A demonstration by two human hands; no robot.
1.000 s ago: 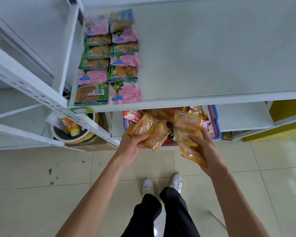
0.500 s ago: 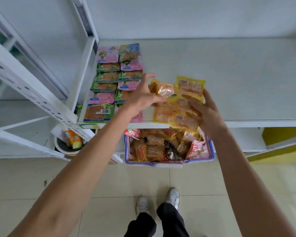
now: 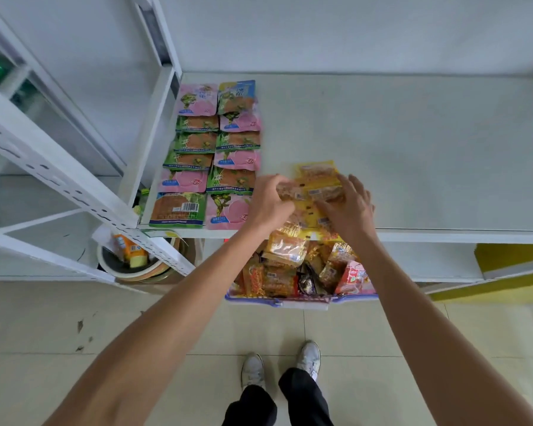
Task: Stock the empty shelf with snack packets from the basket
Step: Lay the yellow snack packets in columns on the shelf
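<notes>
Packets on the shelf are gripped by the curled left hand and pressed beneath the flat, spread right hand.

On my left I see a white perforated metal rack upright slanting across the view. Low down behind it, a round white-rimmed tub holds an orange and yellow bottle. The pale glossy floor tiles carry a few dark scuff marks. Far right sits a yellow box-shaped panel.
</notes>
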